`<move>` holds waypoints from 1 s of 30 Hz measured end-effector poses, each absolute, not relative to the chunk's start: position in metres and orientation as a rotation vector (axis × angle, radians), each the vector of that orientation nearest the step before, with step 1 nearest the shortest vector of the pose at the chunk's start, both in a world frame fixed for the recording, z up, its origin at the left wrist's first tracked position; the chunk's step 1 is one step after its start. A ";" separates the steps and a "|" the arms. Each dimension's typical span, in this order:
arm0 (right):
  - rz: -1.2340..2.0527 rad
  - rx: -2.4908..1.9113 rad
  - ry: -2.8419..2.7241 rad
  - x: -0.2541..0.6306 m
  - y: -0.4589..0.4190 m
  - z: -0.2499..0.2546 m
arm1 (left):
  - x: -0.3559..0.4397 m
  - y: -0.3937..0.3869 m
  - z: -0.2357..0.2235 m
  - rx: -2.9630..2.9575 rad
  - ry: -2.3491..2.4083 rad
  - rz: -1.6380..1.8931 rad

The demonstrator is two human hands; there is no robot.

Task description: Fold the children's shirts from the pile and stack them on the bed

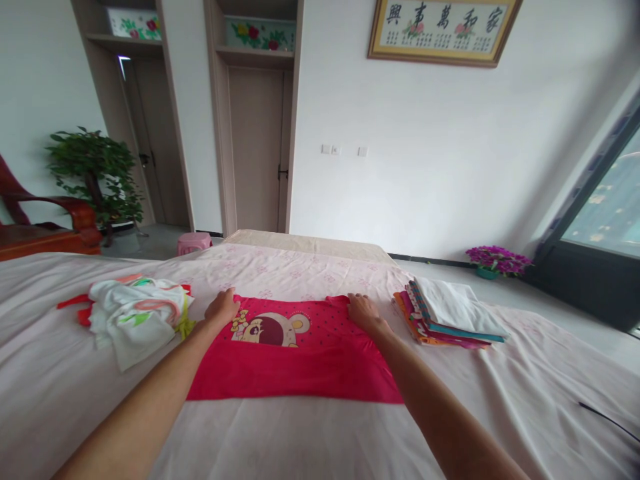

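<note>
A red T-shirt with a cartoon bear print and dark dots lies on the bed in front of me, its near part doubled over below the print. My left hand is closed on the far left corner of the shirt. At the far right corner, my right hand grips the cloth between thumb and fingers. Left of the shirt is a loose heap of white clothes with red, orange and yellow-green parts. A stack of folded clothes, white on top, lies to the right.
A pale flowered sheet covers the bed. Beyond it are a pink stool, a leafy plant and a wooden armchair. Purple flowers stand on the floor at right. A dark cord lies at the right edge.
</note>
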State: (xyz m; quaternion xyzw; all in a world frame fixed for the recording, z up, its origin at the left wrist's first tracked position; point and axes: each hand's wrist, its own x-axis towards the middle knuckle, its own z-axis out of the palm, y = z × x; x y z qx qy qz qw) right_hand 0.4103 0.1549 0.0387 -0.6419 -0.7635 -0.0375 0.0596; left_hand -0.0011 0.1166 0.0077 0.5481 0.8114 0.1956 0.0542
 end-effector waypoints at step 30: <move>0.114 -1.308 -2.066 0.499 -0.001 0.049 | -0.021 -0.039 0.016 1.951 1.933 1.017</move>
